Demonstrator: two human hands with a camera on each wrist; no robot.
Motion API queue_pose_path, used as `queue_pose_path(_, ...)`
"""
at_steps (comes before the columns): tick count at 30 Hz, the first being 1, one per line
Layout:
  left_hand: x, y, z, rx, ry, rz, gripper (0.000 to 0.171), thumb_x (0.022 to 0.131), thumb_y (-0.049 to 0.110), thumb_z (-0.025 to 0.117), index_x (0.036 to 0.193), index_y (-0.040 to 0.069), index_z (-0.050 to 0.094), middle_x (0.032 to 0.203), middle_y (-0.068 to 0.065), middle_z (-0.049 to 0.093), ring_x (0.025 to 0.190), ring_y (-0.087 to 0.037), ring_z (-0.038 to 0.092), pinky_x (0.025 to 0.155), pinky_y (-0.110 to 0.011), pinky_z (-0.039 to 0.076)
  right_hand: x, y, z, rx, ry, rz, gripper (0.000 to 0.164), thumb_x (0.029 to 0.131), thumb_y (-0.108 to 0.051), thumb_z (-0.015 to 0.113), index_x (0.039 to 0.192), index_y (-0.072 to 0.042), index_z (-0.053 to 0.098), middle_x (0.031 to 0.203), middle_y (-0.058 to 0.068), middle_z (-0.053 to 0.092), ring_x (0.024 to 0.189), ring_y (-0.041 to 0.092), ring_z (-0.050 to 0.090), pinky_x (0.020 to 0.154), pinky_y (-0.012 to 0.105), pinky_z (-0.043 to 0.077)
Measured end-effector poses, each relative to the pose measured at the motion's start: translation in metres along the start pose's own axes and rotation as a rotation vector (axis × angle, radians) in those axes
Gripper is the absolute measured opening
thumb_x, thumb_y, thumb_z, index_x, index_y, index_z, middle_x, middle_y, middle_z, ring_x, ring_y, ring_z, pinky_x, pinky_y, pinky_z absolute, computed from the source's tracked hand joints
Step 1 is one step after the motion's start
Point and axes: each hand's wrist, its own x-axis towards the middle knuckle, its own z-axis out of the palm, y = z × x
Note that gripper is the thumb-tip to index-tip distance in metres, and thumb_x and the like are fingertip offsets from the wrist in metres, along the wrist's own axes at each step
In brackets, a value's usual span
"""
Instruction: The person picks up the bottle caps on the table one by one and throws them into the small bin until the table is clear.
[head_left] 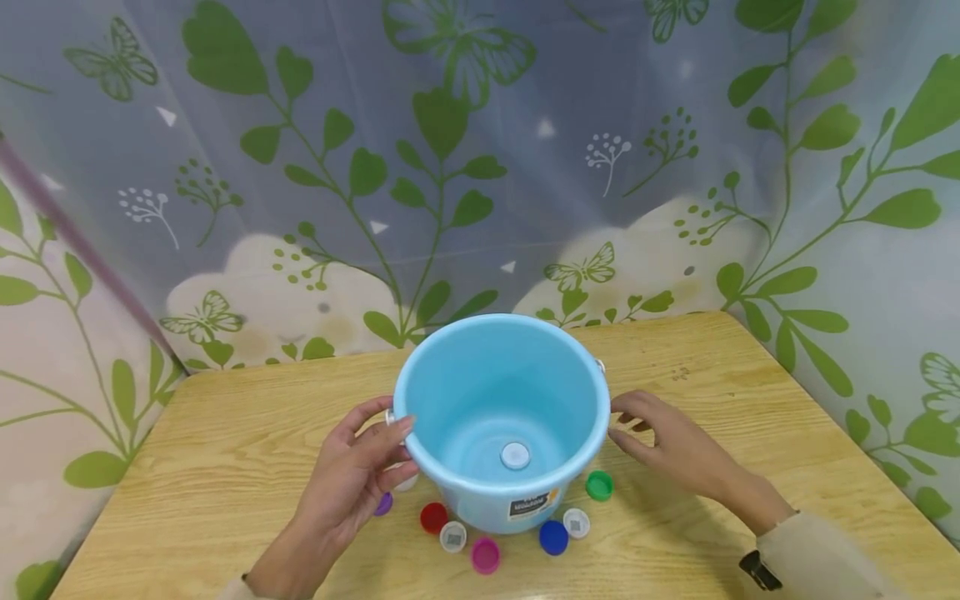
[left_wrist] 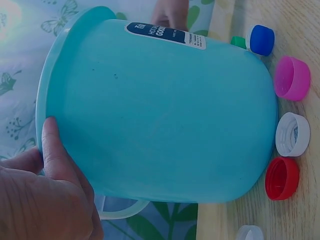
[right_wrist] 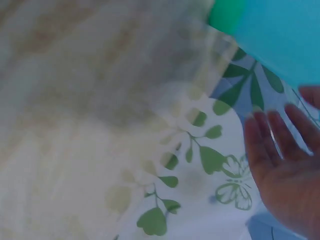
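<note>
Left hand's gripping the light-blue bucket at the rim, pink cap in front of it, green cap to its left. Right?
One error: the green cap is to the bucket's right, as the head view shows. The rest holds: the left hand grips the light-blue bucket at the rim, with the pink cap in front.

A light-blue bucket (head_left: 502, 392) sits upright, mouth up, a dark label on its near side; the left grip (head_left: 348, 475) pinches its rim, the right grip (head_left: 678, 433) just beside the opposite side. Inside, a white disc (head_left: 515, 455) lies flat on the bottom. Around the base lie a purple cap (head_left: 384, 504), red cap (head_left: 433, 517), magenta cap (head_left: 485, 555), blue cap (head_left: 553, 537), green cap (head_left: 599, 485) and three white caps (head_left: 576, 522).
</note>
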Motion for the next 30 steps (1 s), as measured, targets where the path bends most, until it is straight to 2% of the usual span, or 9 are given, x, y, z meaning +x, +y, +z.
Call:
queue_pose_path(4, 0.0, 0.0, 0.0, -0.003, -0.001, 0.001, 0.049, 0.09, 0.002, 0.064, 0.132, 0.009, 0.038, 0.09, -0.008, 0.055, 0.067, -0.016, 0.066, 0.064, -0.027, 0.059, -0.007, 0.001, 0.011, -0.001, -0.205, 0.039, 0.042, 0.094, -0.04, 0.059, 0.133, -0.026, 0.054, 0.131, 0.0, 0.052, 0.116, 0.025, 0.052, 0.09, 0.043, 0.052)
queue_pose_path(7, 0.0, 0.0, -0.001, -0.004, 0.003, -0.001, 0.049, 0.09, 0.002, 0.064, 0.132, 0.009, 0.038, 0.09, -0.008, 0.055, 0.067, -0.016, 0.066, 0.065, -0.027, 0.059, -0.01, 0.0, 0.017, -0.046, -0.305, 0.01, 0.049, 0.089, -0.039, 0.067, 0.136, -0.03, 0.052, 0.137, 0.002, 0.048, 0.122, 0.028, 0.049, 0.094, 0.047, 0.049)
queue_pose_path(10, 0.0, 0.0, -0.001, 0.0, 0.009, 0.0, 0.048, 0.09, 0.002, 0.063, 0.131, 0.009, 0.039, 0.09, -0.008, 0.056, 0.068, -0.017, 0.067, 0.064, -0.027, 0.059, -0.01, -0.001, 0.022, -0.094, -0.36, -0.039, 0.048, 0.085, -0.031, 0.073, 0.13, -0.027, 0.058, 0.134, 0.0, 0.05, 0.123, 0.025, 0.048, 0.098, 0.046, 0.047)
queue_pose_path(16, 0.0, 0.0, 0.0, 0.004, 0.014, -0.002, 0.047, 0.09, 0.002, 0.063, 0.131, 0.009, 0.039, 0.09, -0.008, 0.057, 0.068, -0.017, 0.067, 0.065, -0.027, 0.059, -0.009, 0.0, 0.029, -0.134, -0.364, -0.089, 0.035, 0.082, -0.017, 0.076, 0.115, -0.024, 0.066, 0.12, -0.009, 0.057, 0.112, 0.017, 0.056, 0.09, 0.035, 0.052)
queue_pose_path(30, 0.0, -0.001, 0.001, -0.001, 0.019, 0.0, 0.048, 0.09, 0.002, 0.063, 0.131, 0.009, 0.04, 0.09, -0.008, 0.056, 0.068, -0.017, 0.067, 0.064, -0.027, 0.059, -0.01, 0.0, 0.031, -0.148, -0.343, -0.093, 0.029, 0.081, -0.016, 0.077, 0.108, -0.021, 0.068, 0.114, -0.011, 0.059, 0.104, 0.012, 0.058, 0.085, 0.031, 0.054)
